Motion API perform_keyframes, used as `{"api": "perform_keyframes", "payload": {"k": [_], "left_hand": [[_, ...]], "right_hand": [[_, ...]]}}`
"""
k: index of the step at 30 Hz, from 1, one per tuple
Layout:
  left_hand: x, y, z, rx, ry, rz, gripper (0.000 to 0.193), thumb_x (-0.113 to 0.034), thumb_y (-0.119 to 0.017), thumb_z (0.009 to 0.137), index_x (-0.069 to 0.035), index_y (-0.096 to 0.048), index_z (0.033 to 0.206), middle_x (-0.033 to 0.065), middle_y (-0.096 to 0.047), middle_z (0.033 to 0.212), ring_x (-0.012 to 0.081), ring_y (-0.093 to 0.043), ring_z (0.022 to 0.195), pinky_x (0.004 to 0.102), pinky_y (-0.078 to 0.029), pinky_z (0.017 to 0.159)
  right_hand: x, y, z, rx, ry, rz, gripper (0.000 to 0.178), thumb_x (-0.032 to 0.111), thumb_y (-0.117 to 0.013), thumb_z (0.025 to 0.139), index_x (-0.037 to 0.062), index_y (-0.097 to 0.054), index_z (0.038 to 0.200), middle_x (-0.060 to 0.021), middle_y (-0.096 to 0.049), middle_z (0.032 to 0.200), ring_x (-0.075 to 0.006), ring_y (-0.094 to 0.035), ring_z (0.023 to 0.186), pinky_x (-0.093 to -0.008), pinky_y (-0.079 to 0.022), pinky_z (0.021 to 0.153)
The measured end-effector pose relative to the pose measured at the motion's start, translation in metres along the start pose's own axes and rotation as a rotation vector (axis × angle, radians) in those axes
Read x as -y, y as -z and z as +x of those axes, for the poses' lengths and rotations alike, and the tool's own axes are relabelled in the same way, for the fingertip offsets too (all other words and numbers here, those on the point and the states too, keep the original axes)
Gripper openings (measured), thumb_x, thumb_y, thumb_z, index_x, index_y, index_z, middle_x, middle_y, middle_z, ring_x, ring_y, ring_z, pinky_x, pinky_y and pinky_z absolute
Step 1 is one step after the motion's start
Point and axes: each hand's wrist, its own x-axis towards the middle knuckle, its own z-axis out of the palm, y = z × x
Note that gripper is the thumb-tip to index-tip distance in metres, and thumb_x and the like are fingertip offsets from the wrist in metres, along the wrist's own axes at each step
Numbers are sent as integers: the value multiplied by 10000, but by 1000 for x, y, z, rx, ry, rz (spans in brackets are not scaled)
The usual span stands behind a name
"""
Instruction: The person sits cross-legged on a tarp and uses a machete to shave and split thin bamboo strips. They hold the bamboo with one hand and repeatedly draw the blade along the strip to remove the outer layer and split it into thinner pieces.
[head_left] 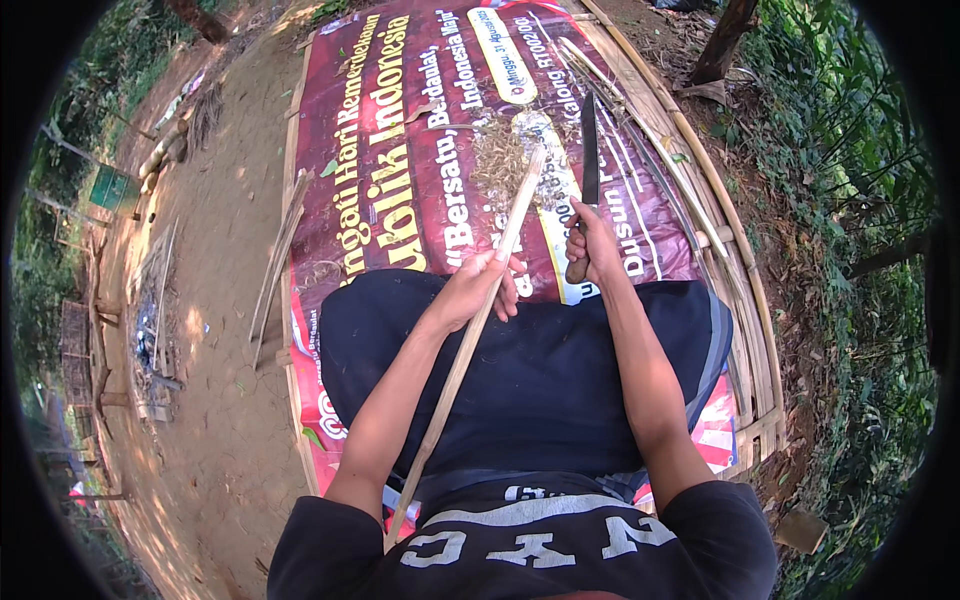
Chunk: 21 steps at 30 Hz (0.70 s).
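Observation:
My left hand (478, 290) is closed around a long pale bamboo strip (455, 375), which slants from beside my lap up to a whiter, shaved tip. In my right hand (597, 243) is the handle of a long dark-bladed knife (590, 150), its blade pointing away from me, a little right of the strip's tip and apart from it. Thin shavings (500, 160) lie heaped around the far end of the strip, on a dark red printed banner (390, 215).
The banner covers a bamboo platform edged by a pole (735, 225) on the right. Long bamboo strips (665, 150) lie along that side, and other split pieces (277, 270) lean at the left edge. Bare earth (225, 400) is to the left, green plants (870, 300) to the right.

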Motion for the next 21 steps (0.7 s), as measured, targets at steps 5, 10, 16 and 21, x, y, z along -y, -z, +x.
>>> {"api": "perform_keyframes", "payload": {"k": [5,10,16,21], "left_hand": [[9,-1,6,9,172,-342,290,-312,-368,1100,-57,-504,1071,-38,-385,663,20,-282,422,187,-242,339],[35,28,2,-53,238,-598,258,-293,-394,1092,-65,-497,1026,-48,-351,644,19,-283,407,185,-232,322],[45,48,-9,34,215,-615,273,-331,-410,1088,-83,-505,1024,-66,-331,622,19,-259,397,187,-211,320],[39,40,-19,48,180,-555,359,-423,-392,1084,-101,-483,953,-67,-318,591,27,-267,374,200,-229,316]], "right_hand": [[7,4,-3,-38,170,-376,396,329,-713,902,47,-525,697,5,-471,527,-97,-457,426,-321,-349,418],[1,-2,-4,64,495,-1050,335,270,-705,841,-5,-579,698,-126,-567,611,-254,-580,573,-424,-443,583],[-32,-20,-12,247,478,-1652,261,262,-656,802,27,-704,904,-234,-691,795,-421,-675,786,-512,-531,746],[-41,-25,-16,338,628,-1536,245,258,-667,798,63,-727,932,-201,-681,720,-411,-668,712,-481,-540,679]]}}
